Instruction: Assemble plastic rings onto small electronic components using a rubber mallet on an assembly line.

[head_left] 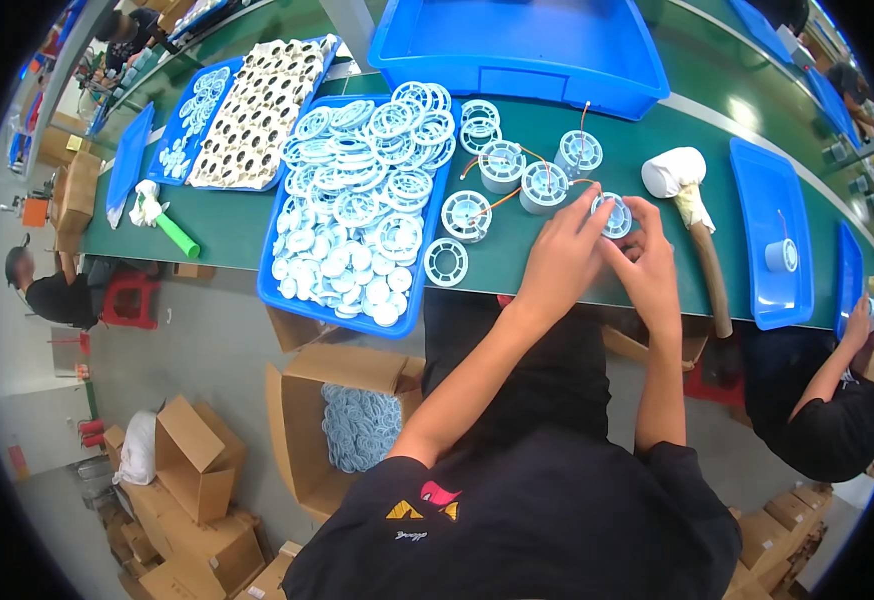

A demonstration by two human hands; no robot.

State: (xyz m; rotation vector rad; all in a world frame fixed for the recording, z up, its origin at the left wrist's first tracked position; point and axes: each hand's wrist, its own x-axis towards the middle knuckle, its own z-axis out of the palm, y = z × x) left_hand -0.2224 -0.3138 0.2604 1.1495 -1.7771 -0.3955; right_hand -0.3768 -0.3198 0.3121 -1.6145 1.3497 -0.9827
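Both my hands close around a light-blue round plastic housing with a spoked top, over the table's near edge. My left hand grips its left side, fingertips at the rim. My right hand pinches it from the right; its lower part is hidden by the fingers. Just left stand several similar cylinders, some with thin orange wires. Loose spoked rings lie beside them. Farther left, a blue tray is heaped with light-blue rings and small discs.
A cloth-headed mallet lies to the right, before a blue tray holding one cylinder. A large blue bin stands behind. Left are an egg-carton-like tray and a green-handled tool. A co-worker sits at right.
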